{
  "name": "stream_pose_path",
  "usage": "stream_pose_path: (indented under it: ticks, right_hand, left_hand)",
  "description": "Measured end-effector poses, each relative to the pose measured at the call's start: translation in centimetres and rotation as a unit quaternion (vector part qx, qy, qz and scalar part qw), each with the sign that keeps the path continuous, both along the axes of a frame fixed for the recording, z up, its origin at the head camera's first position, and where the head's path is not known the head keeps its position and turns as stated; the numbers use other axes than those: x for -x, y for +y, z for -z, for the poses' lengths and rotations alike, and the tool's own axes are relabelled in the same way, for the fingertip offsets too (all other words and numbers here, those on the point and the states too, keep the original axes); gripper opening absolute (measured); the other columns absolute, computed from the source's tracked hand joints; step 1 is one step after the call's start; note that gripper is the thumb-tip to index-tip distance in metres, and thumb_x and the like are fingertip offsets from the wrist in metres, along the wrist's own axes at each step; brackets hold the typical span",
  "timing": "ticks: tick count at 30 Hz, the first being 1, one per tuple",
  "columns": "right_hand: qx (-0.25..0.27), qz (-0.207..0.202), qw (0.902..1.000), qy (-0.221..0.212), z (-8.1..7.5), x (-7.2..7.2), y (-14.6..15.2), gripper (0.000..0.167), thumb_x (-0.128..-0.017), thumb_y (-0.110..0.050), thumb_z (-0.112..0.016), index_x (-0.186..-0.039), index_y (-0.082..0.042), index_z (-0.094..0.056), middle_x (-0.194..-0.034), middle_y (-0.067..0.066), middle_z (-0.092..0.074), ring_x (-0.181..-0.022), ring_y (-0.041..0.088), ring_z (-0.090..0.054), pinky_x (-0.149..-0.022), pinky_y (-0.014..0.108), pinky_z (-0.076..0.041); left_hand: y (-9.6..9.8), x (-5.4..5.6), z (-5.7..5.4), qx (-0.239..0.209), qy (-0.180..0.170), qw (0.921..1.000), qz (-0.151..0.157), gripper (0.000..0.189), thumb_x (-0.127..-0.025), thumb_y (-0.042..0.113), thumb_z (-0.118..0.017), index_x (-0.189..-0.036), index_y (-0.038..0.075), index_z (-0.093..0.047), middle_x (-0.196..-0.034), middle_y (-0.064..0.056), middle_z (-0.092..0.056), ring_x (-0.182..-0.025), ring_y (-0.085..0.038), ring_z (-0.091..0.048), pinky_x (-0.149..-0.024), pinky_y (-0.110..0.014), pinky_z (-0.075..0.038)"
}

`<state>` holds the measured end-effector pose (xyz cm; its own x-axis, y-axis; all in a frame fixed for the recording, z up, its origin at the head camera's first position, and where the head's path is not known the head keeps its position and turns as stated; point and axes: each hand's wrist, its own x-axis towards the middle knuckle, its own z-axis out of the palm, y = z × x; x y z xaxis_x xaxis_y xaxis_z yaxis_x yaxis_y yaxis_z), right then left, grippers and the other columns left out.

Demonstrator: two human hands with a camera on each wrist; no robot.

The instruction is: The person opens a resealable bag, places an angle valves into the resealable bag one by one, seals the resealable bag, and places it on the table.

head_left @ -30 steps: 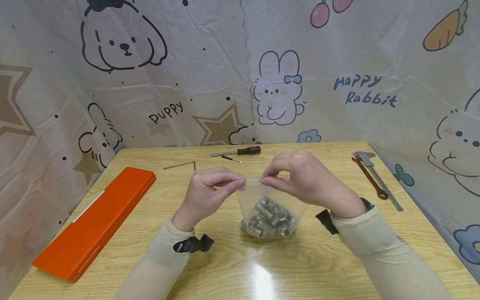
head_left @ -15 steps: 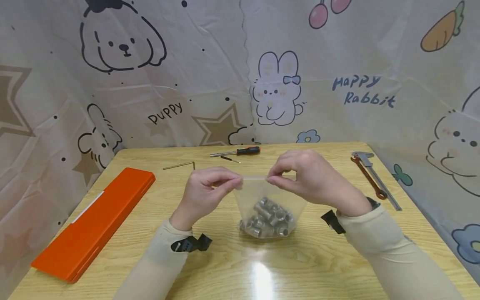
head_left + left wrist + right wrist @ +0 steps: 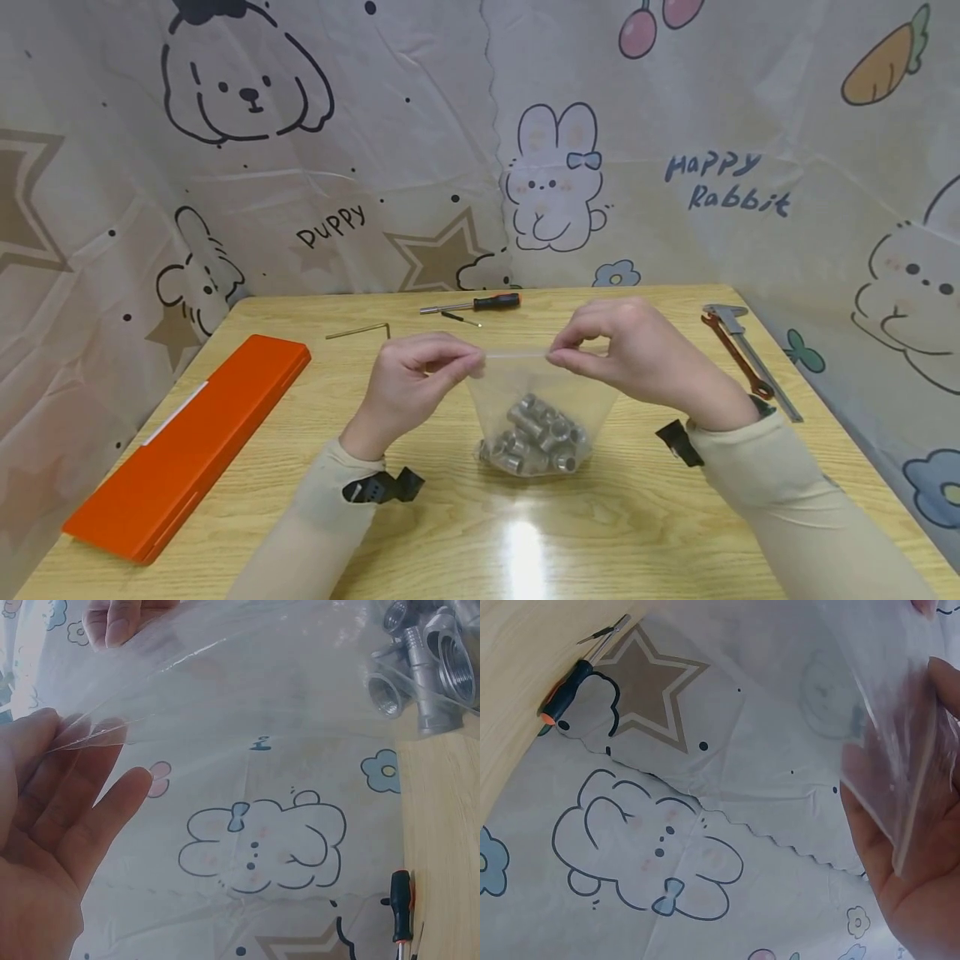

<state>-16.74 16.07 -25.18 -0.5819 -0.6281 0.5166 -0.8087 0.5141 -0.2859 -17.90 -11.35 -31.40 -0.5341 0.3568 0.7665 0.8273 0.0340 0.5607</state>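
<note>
A clear zip-lock bag (image 3: 498, 392) stands upright mid-table, its lower part filled with several silvery threaded metal pipe fittings (image 3: 536, 433). My left hand (image 3: 416, 387) pinches the bag's top left corner between thumb and forefinger. Farther right on the same top edge, my right hand (image 3: 645, 362) pinches the zip strip with thumb and forefinger. A straight stretch of the strip shows between the two hands. The left wrist view has the plastic film running from the left fingers (image 3: 112, 761) to the fittings (image 3: 431, 675). In the right wrist view the film partly covers the right hand (image 3: 900, 892).
An orange case (image 3: 195, 442) lies along the table's left side. Toward the back are a hex key (image 3: 360, 331), a black-handled screwdriver (image 3: 495, 302) and a small thin tool (image 3: 459, 317). A reddish wrench (image 3: 738, 354) and a caliper (image 3: 765, 367) lie at right. Printed cloth (image 3: 420, 125) hangs behind.
My right hand has slid rightward along the bag's top edge, widening the gap between the hands. The left hand keeps its pinch at the corner, shifted slightly left; the fittings stay put.
</note>
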Motion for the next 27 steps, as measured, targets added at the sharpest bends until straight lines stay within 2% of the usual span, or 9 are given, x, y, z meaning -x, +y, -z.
stream_pose_path:
  ticks: [5,12,19,22,27]
  right_hand:
    - [0.003,-0.003,1.0000,-0.008,0.0,0.0,0.1,0.004,-0.085,-0.012,-0.079,-0.084,-0.014,-0.076,-0.083,-0.011,-0.070,-0.074,0.003,-0.061,-0.066,0.026,-0.053]
    - [-0.002,-0.006,0.9997,0.024,0.1,0.0,0.0,0.010,-0.082,-0.008,-0.081,-0.082,-0.017,-0.075,-0.083,-0.010,-0.070,-0.074,0.003,-0.062,-0.065,0.027,-0.053]
    - [0.012,-0.003,0.9999,-0.010,0.5,0.1,1.0,0.002,-0.086,-0.013,-0.078,-0.085,-0.013,-0.077,-0.083,-0.011,-0.069,-0.075,0.004,-0.062,-0.065,0.029,-0.054]
    - [0.022,0.000,0.9995,-0.023,0.7,0.2,1.4,0.006,-0.088,-0.016,-0.077,-0.085,-0.011,-0.077,-0.085,-0.010,-0.070,-0.078,0.005,-0.063,-0.067,0.030,-0.055]
    - [0.027,-0.004,0.9995,-0.015,0.8,0.1,1.5,0.004,-0.086,-0.010,-0.077,-0.085,-0.013,-0.076,-0.086,-0.010,-0.070,-0.079,0.006,-0.064,-0.069,0.031,-0.056]
  left_hand:
    - [-0.1,0.0,0.0,0.002,0.001,1.0000,-0.003,0.015,-0.082,-0.014,-0.072,-0.090,-0.002,-0.076,-0.085,-0.008,-0.074,-0.075,-0.019,-0.071,-0.066,-0.030,-0.060]
    - [0.0,0.0,0.0,0.007,0.003,1.0000,-0.005,0.014,-0.082,-0.013,-0.072,-0.090,-0.002,-0.076,-0.085,-0.008,-0.074,-0.075,-0.018,-0.071,-0.066,-0.030,-0.060]
    - [0.0,0.0,0.0,0.007,0.005,0.9999,-0.011,0.013,-0.083,-0.012,-0.072,-0.090,-0.002,-0.076,-0.085,-0.009,-0.074,-0.075,-0.018,-0.071,-0.066,-0.029,-0.060]
    - [0.0,0.1,0.0,0.005,0.004,0.9999,-0.012,0.011,-0.084,-0.010,-0.072,-0.090,-0.001,-0.076,-0.085,-0.011,-0.074,-0.076,-0.018,-0.071,-0.066,-0.029,-0.060]
    - [0.0,0.1,0.1,0.004,0.002,1.0000,-0.009,0.013,-0.083,-0.012,-0.071,-0.091,-0.002,-0.076,-0.085,-0.010,-0.074,-0.075,-0.019,-0.071,-0.066,-0.030,-0.060]
